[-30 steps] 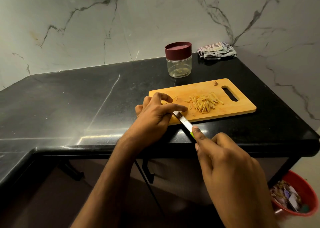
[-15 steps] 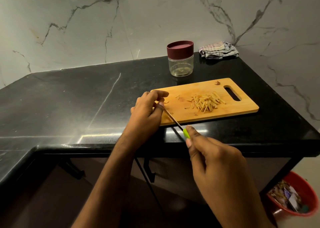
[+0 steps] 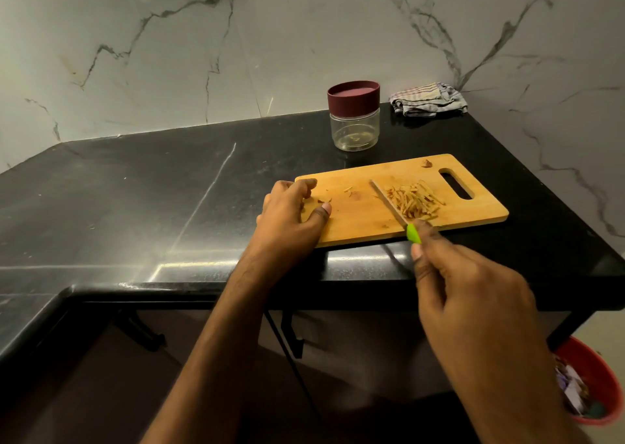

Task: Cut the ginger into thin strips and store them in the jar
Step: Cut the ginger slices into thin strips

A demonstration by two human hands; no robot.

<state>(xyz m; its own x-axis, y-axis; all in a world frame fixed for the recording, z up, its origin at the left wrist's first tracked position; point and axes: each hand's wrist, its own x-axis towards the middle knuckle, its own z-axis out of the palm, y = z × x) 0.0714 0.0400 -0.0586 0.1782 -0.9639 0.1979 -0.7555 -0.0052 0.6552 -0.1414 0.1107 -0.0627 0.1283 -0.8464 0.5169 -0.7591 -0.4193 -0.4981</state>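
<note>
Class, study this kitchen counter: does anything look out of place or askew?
Mostly tidy. A few stray ginger bits lie apart from the main pile of ginger strips on the wooden cutting board, and the clear jar with the maroon lid is closed.

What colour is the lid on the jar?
Dark maroon; the lid shows clearly in the head view.
</note>
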